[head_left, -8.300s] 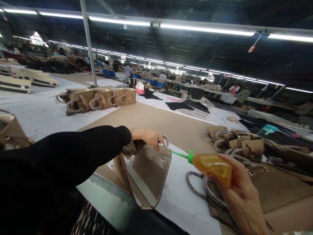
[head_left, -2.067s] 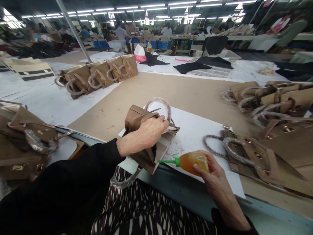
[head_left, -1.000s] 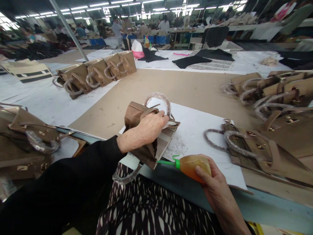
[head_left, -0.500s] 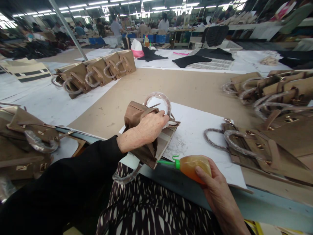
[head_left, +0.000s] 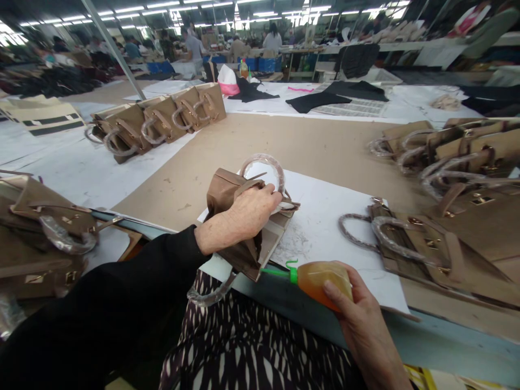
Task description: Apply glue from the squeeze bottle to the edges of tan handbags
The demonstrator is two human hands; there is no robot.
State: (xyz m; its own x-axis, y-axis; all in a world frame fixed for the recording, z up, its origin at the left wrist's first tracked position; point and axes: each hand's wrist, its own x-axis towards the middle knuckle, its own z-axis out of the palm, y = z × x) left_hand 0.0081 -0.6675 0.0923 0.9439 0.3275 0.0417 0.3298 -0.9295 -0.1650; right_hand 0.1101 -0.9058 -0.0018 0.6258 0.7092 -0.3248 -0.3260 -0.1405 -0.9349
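Mid-frame, the left hand [head_left: 248, 213] is closed on a bag [head_left: 241, 260]; lower right, the right hand [head_left: 356, 303] curls round a bottle [head_left: 317, 279].

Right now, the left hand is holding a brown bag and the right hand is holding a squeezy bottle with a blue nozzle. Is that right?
Not quite: the nozzle is green, as the head view shows. The left hand does hold the brown bag, and the right hand the squeezy bottle.
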